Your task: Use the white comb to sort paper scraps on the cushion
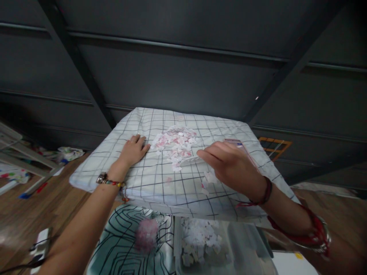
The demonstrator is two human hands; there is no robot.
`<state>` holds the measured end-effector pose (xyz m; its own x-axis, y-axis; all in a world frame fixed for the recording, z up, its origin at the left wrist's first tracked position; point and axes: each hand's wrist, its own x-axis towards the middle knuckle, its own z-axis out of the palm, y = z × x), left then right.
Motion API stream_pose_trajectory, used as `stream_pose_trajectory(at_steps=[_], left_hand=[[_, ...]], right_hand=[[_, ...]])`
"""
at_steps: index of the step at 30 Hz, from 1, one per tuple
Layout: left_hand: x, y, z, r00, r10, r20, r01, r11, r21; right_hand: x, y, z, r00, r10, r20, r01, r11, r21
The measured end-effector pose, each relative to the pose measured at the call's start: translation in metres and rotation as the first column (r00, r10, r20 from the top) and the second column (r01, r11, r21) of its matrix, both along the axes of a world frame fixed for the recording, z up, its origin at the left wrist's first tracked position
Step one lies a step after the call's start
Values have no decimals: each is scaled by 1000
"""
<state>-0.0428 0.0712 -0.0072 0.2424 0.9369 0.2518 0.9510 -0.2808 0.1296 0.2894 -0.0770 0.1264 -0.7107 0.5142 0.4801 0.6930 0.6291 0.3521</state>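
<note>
My left hand (134,149) lies flat with its fingers spread on the checked white cloth (155,183), beside a pile of torn paper scraps (179,139) in white and pink. My right hand (228,164) is closed in a pinch, knuckles up, to the right of the pile. From its fingertips a thin white piece (193,160) reaches left to the pile's near edge; its exact kind is blurred. Below that hand a smaller heap of scraps (210,178) sits on the cloth. Partly behind the right hand lies a flat pink-edged thing (233,142).
A clear plastic bin (242,244) with white scraps inside stands below the table's near edge. Left of it, a pink clump (146,235) rests on green line-patterned fabric (114,244). A dark panelled wall (177,76) rises behind the table. A power strip (42,244) lies lower left.
</note>
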Motion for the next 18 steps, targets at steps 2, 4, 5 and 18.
stream_pose_trajectory(at_steps=[2, 4, 5, 18], left_hand=[[1, -1, 1, 1000, -3, 3, 3, 1000, 2], [1, -1, 2, 1000, -2, 3, 2, 1000, -3], [1, -1, 2, 1000, -2, 3, 2, 1000, -5], [1, 0, 1, 1000, 15, 20, -14, 1000, -25]], right_hand=[[1, 2, -2, 1000, -1, 11, 1, 1000, 0], [4, 2, -2, 1000, 5, 19, -5, 1000, -3], [7, 2, -2, 1000, 4, 24, -3, 1000, -8], [29, -4, 1, 997, -69, 33, 70, 997, -35]])
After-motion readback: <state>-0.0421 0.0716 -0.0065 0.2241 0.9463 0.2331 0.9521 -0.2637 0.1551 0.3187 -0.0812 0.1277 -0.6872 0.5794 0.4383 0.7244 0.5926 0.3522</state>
